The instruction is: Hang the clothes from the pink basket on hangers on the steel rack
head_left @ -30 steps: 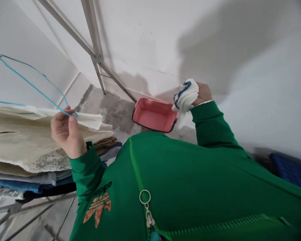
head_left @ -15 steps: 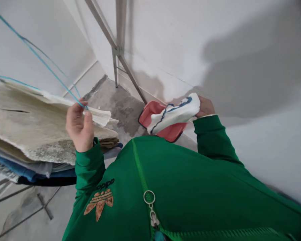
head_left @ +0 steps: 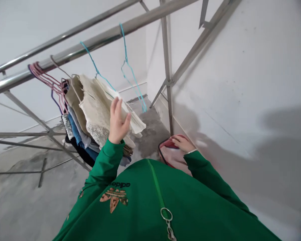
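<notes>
My left hand (head_left: 118, 122) is raised with its fingers apart and holds nothing. It is in front of the hanging pale garments, nearest to a white garment (head_left: 136, 122) on a blue wire hanger (head_left: 93, 62). To its right, another blue wire hanger (head_left: 132, 75) hangs bare from the metal rail (head_left: 102, 37). Low on the right, my right hand (head_left: 184, 144) reaches over the red basin (head_left: 163, 144) with fingers stretched out and nothing held. Something pale, blurred, shows inside the basin; I cannot make out its shape.
Clothes on pink hangers (head_left: 46, 78) and a cream lace garment (head_left: 95, 110) crowd the rail's left part. Metal rack legs (head_left: 168, 100) and crossbars stand close to the white wall (head_left: 240, 83). The concrete floor (head_left: 153, 124) is stained.
My left hand has let go of the blue hanger, which now hangs from the rail. My right hand no longer holds the white cloth with dark blue trim. The view has shifted upward.
</notes>
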Motion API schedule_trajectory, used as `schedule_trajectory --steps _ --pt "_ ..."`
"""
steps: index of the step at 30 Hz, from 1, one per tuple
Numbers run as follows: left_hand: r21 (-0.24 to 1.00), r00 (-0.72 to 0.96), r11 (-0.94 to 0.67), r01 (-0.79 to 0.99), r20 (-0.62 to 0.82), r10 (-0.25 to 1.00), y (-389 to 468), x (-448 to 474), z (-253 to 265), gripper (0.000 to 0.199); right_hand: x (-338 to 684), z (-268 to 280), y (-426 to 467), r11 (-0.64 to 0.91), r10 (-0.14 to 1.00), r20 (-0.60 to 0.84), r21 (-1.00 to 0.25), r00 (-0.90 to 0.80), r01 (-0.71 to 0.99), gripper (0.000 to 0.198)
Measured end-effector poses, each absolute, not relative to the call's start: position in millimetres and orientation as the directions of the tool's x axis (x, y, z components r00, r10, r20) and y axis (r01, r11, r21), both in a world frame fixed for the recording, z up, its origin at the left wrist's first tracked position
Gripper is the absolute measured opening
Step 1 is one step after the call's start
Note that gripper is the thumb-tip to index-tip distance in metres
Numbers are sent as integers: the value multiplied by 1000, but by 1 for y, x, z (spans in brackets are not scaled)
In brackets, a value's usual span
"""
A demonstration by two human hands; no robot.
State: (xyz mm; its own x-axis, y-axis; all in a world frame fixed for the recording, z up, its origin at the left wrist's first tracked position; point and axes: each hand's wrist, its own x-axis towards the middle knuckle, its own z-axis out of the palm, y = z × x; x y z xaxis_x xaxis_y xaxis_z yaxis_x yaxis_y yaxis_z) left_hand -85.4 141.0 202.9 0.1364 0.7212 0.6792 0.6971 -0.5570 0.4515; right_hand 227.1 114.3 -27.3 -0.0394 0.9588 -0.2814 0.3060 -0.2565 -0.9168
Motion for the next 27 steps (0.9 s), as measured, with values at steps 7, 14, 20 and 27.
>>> schedule_trajectory --steps 7,14,20,27 --pt "629 -219 -197 752 520 826 203 -87 205 62 185 -6 123 -201 924 -275 -941 -267 272 26" --pt "215 -78 -50 975 548 832 161 -79 201 13 144 41 121 51 916 -47 -971 -398 233 38" --pt "-103 348 -385 917 680 645 108 -67 177 18 77 115 127 432 827 378 -901 -417 40 93" --pt "57 459 -634 771 641 615 87 -69 187 13 40 129 129 214 851 297 -949 -434 -230 48"
